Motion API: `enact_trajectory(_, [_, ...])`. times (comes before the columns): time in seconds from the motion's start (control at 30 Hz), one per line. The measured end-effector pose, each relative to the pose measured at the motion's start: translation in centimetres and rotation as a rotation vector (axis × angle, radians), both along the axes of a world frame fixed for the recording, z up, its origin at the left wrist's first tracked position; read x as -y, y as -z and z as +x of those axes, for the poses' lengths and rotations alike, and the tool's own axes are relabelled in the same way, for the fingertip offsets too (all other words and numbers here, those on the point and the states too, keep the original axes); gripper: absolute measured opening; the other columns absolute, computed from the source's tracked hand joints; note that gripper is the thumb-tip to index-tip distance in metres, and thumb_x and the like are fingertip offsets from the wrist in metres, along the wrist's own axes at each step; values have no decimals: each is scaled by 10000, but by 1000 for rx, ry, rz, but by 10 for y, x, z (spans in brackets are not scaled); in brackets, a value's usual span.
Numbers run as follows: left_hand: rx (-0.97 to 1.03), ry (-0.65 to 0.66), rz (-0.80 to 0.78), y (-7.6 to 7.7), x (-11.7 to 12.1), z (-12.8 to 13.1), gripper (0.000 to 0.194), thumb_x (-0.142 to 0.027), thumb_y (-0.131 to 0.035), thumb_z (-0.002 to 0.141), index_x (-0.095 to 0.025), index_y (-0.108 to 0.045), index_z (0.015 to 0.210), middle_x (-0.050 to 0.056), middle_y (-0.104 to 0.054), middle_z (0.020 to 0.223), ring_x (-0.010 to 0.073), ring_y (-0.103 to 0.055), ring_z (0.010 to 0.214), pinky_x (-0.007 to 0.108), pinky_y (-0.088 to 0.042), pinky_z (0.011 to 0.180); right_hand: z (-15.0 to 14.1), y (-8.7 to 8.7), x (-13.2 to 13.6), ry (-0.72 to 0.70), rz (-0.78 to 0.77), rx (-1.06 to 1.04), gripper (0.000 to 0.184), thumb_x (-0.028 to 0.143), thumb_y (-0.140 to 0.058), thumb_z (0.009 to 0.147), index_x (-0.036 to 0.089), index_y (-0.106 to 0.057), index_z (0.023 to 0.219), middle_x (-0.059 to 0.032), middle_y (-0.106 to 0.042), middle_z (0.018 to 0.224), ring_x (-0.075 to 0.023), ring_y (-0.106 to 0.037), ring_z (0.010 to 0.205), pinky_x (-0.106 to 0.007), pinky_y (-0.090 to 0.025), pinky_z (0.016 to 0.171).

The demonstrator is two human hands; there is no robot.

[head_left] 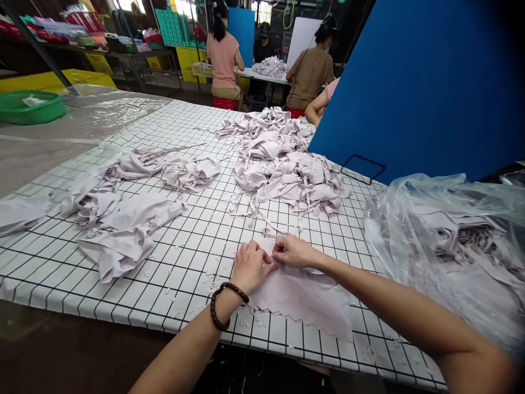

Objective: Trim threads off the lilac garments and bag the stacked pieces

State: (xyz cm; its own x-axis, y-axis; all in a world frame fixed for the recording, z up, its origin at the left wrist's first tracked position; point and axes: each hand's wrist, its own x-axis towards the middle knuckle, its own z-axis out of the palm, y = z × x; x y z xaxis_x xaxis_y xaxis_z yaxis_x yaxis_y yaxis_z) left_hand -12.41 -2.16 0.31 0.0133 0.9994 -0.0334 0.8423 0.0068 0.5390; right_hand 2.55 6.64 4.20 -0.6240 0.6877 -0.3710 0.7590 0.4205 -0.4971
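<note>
A flat piece of pale lilac fabric [305, 301] lies at the near edge of the grid-patterned table [197, 241]. My left hand [249, 267], with a dark bead bracelet on the wrist, is closed and pinches the fabric's upper edge. My right hand [293, 251] is closed too, pinching the same edge right beside the left. Their fingertips nearly touch. A big heap of the same lilac fabric pieces and strips [283, 164] lies beyond the hands.
More lilac pieces [123, 219] lie at the left. A clear plastic bag of folded fabric [455, 246] sits at the right. A blue board [418, 82] stands behind it. Plastic sheeting and a green basin [28, 106] are far left. Several people sit at a table behind.
</note>
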Motion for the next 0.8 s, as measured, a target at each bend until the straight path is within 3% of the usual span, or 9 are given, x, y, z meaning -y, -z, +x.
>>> enact_trajectory(0.2, [-21,-31,16,2,-1,-1,394,-534,-664,724,-243,-613,985,45,-524,992,236,-460,984,361,-381,844,-3,-1,1,17,89,45,171,303,-544,743,202,-674,695,-11,-684,757,-137,-566,687,-218,-291,522])
enact_trajectory(0.47, [11,-38,-95,3,-7,-2,357,-571,-673,689,-268,-657,877,43,-522,985,249,-456,1005,374,-381,859,-3,2,0,11,27,60,153,284,-552,720,208,-684,709,-3,-686,749,-136,-571,686,-209,-303,523])
enact_trajectory(0.8, [24,-39,-59,4,-5,-2,330,-563,-663,702,-272,-690,855,48,-538,974,253,-470,989,372,-394,829,-4,-1,4,10,50,22,151,274,-549,727,195,-675,697,-16,-688,744,-144,-575,677,-219,-310,524])
